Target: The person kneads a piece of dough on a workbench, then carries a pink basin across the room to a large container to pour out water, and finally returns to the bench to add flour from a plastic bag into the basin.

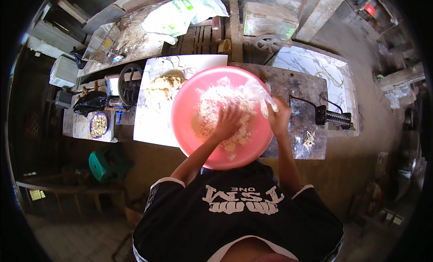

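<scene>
A large pink basin holds a heap of white, crumbly flour. My left hand rests on the flour near the middle of the basin, its fingers stretched out and partly sunk in it. At the basin's right rim, my right hand is closed on a thin, see-through plastic bag. The bag droops over the flour, and I cannot make out whether anything is inside. Left of the basin, a lump of pale dough lies on a white marbled board.
A roller with a thin handle lies on the dark table to the right, near some dough scraps. Further left stand a machine with a black handwheel and a purple bowl of pale pieces. A green stool is below; a white sack lies behind.
</scene>
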### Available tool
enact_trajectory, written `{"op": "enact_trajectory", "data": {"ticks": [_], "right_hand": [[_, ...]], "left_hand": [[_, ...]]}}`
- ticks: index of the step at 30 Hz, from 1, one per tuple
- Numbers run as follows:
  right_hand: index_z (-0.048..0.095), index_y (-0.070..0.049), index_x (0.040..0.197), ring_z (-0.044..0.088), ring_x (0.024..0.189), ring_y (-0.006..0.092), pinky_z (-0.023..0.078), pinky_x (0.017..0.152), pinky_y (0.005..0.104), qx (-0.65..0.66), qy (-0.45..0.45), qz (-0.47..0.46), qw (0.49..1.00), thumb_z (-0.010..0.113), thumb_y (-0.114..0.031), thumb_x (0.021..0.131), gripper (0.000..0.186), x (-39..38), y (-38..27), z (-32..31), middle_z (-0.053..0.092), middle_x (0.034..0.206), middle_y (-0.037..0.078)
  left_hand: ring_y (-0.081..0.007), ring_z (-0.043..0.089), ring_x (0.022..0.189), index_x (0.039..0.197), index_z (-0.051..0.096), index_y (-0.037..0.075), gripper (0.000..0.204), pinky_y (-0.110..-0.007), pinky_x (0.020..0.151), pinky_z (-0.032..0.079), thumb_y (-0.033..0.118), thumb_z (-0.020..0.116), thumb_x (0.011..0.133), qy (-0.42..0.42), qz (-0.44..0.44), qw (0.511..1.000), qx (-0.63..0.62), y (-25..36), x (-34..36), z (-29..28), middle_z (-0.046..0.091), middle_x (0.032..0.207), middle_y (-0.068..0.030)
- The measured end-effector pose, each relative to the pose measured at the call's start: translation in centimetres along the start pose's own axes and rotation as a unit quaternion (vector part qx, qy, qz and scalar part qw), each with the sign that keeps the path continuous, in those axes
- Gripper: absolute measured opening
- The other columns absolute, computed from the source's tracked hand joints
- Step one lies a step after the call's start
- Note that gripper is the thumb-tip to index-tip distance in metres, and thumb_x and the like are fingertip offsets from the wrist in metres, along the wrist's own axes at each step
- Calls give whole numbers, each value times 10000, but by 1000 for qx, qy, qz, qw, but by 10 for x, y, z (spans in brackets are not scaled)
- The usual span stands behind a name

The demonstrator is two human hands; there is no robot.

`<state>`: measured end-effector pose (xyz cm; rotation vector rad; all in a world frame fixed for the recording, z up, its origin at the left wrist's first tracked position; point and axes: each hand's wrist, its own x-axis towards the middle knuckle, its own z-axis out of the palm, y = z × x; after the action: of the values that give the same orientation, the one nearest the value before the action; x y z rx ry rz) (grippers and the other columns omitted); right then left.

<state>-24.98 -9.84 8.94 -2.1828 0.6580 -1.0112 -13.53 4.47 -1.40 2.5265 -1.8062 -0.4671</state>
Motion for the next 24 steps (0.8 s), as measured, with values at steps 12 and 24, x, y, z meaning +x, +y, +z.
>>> {"op": "enact_trajectory", "data": {"ticks": [12,24], "right_hand": [[575,-18,884,543,741,318,430,630,360,3,-127,-2,992,576,-33,700,184,13,-13,-16,569,817,136],[586,-48,882,527,763,284,422,644,359,16,-188,-14,982,593,-41,667,215,9,-22,-6,576,807,98]], "left_hand": [[-257,-42,1290,1343,96,221,677,-467,1017,-25,495,408,809,-109,3,990,-86,-27,-26,-20,-51,1403,-69],[-315,-22,1283,1313,251,187,732,-530,997,41,565,476,728,-85,76,992,-60,-24,-41,-5,-25,1398,-121]]}}
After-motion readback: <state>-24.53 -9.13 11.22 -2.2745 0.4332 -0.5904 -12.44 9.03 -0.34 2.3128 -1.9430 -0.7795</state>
